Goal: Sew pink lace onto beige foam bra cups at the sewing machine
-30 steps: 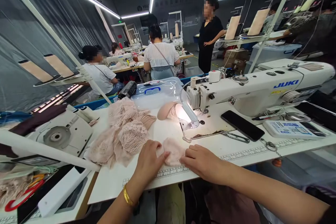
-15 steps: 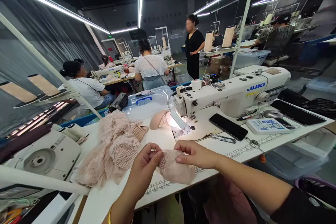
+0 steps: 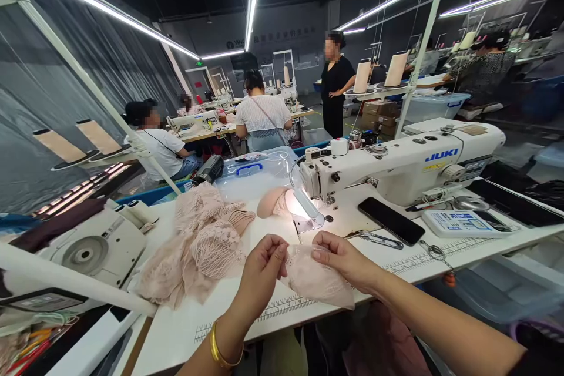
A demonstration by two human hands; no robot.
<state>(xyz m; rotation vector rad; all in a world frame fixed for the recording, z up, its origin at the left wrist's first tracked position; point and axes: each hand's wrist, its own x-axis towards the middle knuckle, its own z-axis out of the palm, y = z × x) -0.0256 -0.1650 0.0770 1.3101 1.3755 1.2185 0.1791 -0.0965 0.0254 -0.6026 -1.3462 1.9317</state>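
Observation:
A thin pale-pink piece of fabric (image 3: 319, 276) hangs between my two hands over the front edge of the white table (image 3: 176, 335). My left hand (image 3: 267, 261) pinches its left edge between thumb and fingertips. At its upper edge, my right hand (image 3: 339, 255) is closed on the cloth, thumb on top. Just beyond my hands stands a white sewing machine (image 3: 388, 158), its lamp lighting the needle area. A pink bra cup (image 3: 270, 202) lies beside the needle plate. To the left is a heap of pink lace pieces (image 3: 207, 241).
Right of the needle lie thread snips (image 3: 381, 239), a black phone (image 3: 391, 221) and a white box (image 3: 460, 224). A clear plastic bin (image 3: 259, 173) stands behind the table. Thread cones (image 3: 99, 136) sit on a stand at left. Several people work beyond; one person in black (image 3: 335, 88) stands.
The view has swung slightly left, so the scene sits further right. Both hands keep hold of the fabric, which has turned and now spreads further down to the right.

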